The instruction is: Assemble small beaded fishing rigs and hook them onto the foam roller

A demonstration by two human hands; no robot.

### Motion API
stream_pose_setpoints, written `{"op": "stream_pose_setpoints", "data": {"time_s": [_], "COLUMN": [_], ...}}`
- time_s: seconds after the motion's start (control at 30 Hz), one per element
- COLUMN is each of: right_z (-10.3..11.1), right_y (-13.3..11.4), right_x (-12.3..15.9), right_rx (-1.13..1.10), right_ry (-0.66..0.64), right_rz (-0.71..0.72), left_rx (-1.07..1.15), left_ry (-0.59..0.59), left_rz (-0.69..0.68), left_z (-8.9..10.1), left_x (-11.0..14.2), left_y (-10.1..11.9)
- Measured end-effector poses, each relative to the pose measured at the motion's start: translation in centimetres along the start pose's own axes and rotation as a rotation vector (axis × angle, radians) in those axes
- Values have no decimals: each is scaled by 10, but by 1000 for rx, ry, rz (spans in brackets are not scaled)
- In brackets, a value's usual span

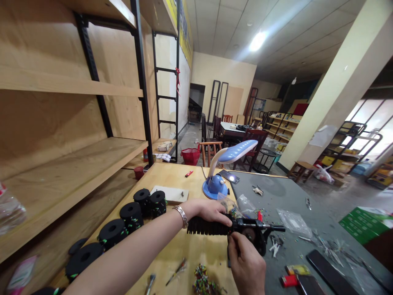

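My left hand (212,211), with silver bangles at the wrist, is closed over a black piece with a row of ridges (208,227) along its lower edge. That piece runs up to a black metal bench device (250,229) with a rod on its right end. My right hand (247,262) is pinched at the front of the device, just below my left fingertips; what its fingers hold is hidden. Below the ridged piece lies a pile of small multicoloured bits (202,280). Several black foam-like rolls (112,232) with centre holes and green flecks stand to the left.
A blue desk lamp (216,186) stands behind the device, beside a lit phone (230,176). On the grey mat (276,186) lie plastic bags (294,221), a dark phone (331,272) and lighters (290,280). Wooden shelving (73,164) rises at left.
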State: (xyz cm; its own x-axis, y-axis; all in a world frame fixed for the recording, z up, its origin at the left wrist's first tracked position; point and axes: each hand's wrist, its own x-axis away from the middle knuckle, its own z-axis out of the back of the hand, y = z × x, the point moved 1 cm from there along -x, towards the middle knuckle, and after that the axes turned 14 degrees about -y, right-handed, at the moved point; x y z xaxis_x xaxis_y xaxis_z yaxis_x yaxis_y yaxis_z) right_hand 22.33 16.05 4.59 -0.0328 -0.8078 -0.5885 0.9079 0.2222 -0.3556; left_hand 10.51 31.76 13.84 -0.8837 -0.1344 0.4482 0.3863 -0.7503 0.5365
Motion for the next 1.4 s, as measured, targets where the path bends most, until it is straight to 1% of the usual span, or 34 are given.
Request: {"op": "stream_pose_setpoints", "data": {"time_s": [0.13, 0.23, 0.3, 0.43, 0.6, 0.83, 0.93, 1.03, 1.13, 1.23, 1.3, 1.4], "right_z": [1, 0, 0, -2, -7, -13, -16, -22, -24, -15, 0, 23], "right_y": [-8, -11, -12, -13, -11, -4, -3, -1, 3, 13, 21, 29], "right_x": [-5, -8, -9, -9, -7, -5, -4, 0, 7, 9, 6, -7], "right_rx": [149, 202, 208, 194, 137, 96, 101, 100, 81, 13, -12, 10], "right_ry": [43, 100, 125, 123, 177, 173, 163, 148, 117, 56, 41, 47], "right_rz": [87, 143, 163, 198, 238, 283, 287, 262, 231, 194, 148, 55], "left_rx": [-20, -39, -50, -69, -123, -161, -169, -174, -211, -279, -317, -345], "left_ry": [17, 31, 41, 55, 61, 137, 186, 229, 267, 327, 355, 391], "left_rz": [1, 2, 4, 8, 28, 16, -34, -72, -52, -5, 45, 122], "left_z": [0, -1, -1, -2, -3, -7, -7, -6, -7, -13, -19, -27], "left_x": [-1, -3, -4, -5, -5, -2, 0, 3, 6, 9, 10, 14], "left_y": [-1, -2, -3, -5, -4, 2, 10, 20, 26, 28, 29, 34]}}
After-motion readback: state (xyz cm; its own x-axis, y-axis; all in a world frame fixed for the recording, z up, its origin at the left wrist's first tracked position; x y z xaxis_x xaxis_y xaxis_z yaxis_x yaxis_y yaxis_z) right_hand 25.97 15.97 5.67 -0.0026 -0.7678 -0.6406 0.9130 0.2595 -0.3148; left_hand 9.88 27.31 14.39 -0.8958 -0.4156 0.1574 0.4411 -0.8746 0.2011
